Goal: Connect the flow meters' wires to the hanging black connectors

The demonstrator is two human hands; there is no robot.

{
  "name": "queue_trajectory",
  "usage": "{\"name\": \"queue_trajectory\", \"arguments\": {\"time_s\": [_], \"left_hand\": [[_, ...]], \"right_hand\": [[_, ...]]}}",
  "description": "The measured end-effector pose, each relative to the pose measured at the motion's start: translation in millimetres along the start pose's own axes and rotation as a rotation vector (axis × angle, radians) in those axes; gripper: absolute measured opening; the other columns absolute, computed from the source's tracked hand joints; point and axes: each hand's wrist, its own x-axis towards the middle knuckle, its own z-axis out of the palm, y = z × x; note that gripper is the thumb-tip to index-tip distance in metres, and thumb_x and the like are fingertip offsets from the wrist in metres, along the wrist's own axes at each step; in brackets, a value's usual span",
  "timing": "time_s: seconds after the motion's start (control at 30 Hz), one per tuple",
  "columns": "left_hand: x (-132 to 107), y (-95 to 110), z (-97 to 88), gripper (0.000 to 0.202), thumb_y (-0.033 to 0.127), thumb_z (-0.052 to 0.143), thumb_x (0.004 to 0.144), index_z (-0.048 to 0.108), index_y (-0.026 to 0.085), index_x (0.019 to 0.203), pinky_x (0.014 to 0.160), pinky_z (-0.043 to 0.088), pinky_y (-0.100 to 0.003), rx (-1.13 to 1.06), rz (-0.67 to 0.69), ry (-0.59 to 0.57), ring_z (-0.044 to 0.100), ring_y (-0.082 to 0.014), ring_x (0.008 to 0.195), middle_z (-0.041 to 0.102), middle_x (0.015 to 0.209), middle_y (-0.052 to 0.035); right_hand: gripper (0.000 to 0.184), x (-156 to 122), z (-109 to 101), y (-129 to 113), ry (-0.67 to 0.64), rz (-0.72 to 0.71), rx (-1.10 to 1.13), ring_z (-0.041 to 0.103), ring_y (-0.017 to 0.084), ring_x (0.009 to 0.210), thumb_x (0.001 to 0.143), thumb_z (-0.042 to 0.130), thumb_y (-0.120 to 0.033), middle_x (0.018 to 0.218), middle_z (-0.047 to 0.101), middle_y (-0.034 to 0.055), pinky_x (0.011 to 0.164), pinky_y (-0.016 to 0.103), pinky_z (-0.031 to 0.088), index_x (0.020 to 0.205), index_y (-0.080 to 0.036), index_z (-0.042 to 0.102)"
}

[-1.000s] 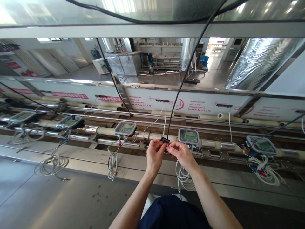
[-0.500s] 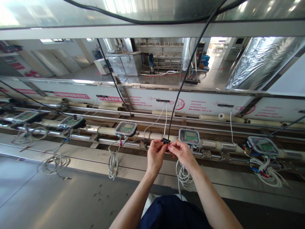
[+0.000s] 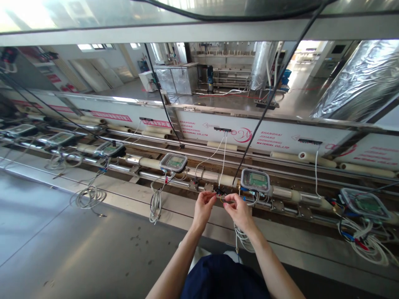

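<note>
My left hand [image 3: 204,209] is closed in a pinch, its fingertips by a small bunch of dark wires [image 3: 220,192]; what it grips is too small to make out. My right hand [image 3: 240,211] pinches a thin yellowish wire [image 3: 222,200] running between the hands. A white cable [image 3: 223,160] drops to this bunch from a black terminal strip [image 3: 222,129] on the panel. Just beyond my right hand, a black cable [image 3: 249,146] hangs down past a clear-lidded box with a green circuit board [image 3: 255,180].
More clear-lidded boxes [image 3: 173,162] sit along the metal pipes, with coiled grey cables [image 3: 155,207] below them. Another coil [image 3: 245,238] hangs beneath my right wrist. A metal ledge [image 3: 183,211] runs along the front. Foil-wrapped ducting [image 3: 358,79] slants at the right.
My hands have moved slightly apart and lower in the view. The black cable that reached my fingers now hangs behind them. The scene has shifted as the head turned.
</note>
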Motion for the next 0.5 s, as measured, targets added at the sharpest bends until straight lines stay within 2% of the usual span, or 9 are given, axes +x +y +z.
{"name": "queue_trajectory", "arguments": {"time_s": [0.1, 0.23, 0.3, 0.37, 0.43, 0.5], "left_hand": [[-1.2, -12.5, -17.1, 0.041, 0.039, 0.063, 0.068, 0.046, 0.014, 0.095, 0.052, 0.039, -0.022, 0.062, -0.022, 0.039, 0.056, -0.014, 0.066, 0.064, 0.096, -0.0124], [5.3, -23.6, -51.9, 0.032, 0.031, 0.056, 0.072, 0.048, 0.014, 0.098, 0.063, 0.045, -0.028, 0.223, -0.005, 0.149, 0.056, -0.0156, 0.07, 0.061, 0.1, -0.0117], [14.5, -24.9, -75.5, 0.027, 0.027, 0.053, 0.074, 0.049, 0.014, 0.098, 0.072, 0.046, -0.033, 0.33, 0.017, 0.214, 0.056, -0.0173, 0.076, 0.06, 0.101, -0.011], [27.3, -23.9, -102.5, 0.024, 0.024, 0.051, 0.077, 0.05, 0.014, 0.099, 0.08, 0.046, -0.036, 0.436, 0.045, 0.257, 0.056, -0.0192, 0.083, 0.058, 0.101, -0.0104], [41.8, -22.7, -131.3, 0.022, 0.02, 0.048, 0.079, 0.05, 0.014, 0.1, 0.084, 0.045, -0.038, 0.537, 0.071, 0.262, 0.056, -0.0214, 0.09, 0.058, 0.1, -0.0108], [55.2, -23.4, -160.8, 0.022, 0.016, 0.047, 0.079, 0.051, 0.013, 0.1, 0.088, 0.045, -0.04, 0.638, 0.093, 0.224, 0.055, -0.0239, 0.098, 0.058, 0.101, -0.012]], "right_hand": [[0.022, -4.2, 6.6, 10.4, 0.013, -0.035, -0.049, 0.061, 0.016, 0.065, 0.075, 0.055, -0.034, 0.092, 0.065, 0.0062, 0.066, 0.034, 0.05, 0.092, -0.019, 0.059], [0.024, -8.6, 12.8, 28.4, 0.05, -0.075, -0.147, 0.062, 0.019, 0.071, 0.079, 0.052, -0.034, 0.095, 0.064, 0.0083, 0.067, 0.036, 0.052, 0.096, -0.018, 0.058], [0.025, -8.9, 16.3, 34.5, 0.149, -0.142, -0.245, 0.061, 0.021, 0.081, 0.08, 0.051, -0.034, 0.097, 0.064, 0.0099, 0.075, 0.04, 0.051, 0.099, -0.018, 0.058], [0.025, -7.8, 22.8, 33.9, 0.317, -0.246, -0.355, 0.058, 0.025, 0.093, 0.081, 0.051, -0.034, 0.1, 0.063, 0.0115, 0.086, 0.045, 0.047, 0.099, -0.018, 0.059], [0.024, -6.5, 35.5, 24.7, 0.477, -0.333, -0.42, 0.056, 0.026, 0.101, 0.082, 0.051, -0.033, 0.102, 0.061, 0.0126, 0.092, 0.048, 0.043, 0.099, -0.018, 0.059], [0.021, -5.5, 56.7, 8.0, 0.552, -0.368, -0.425, 0.056, 0.026, 0.101, 0.084, 0.049, -0.031, 0.104, 0.061, 0.0128, 0.09, 0.047, 0.045, 0.097, -0.019, 0.06]]}}
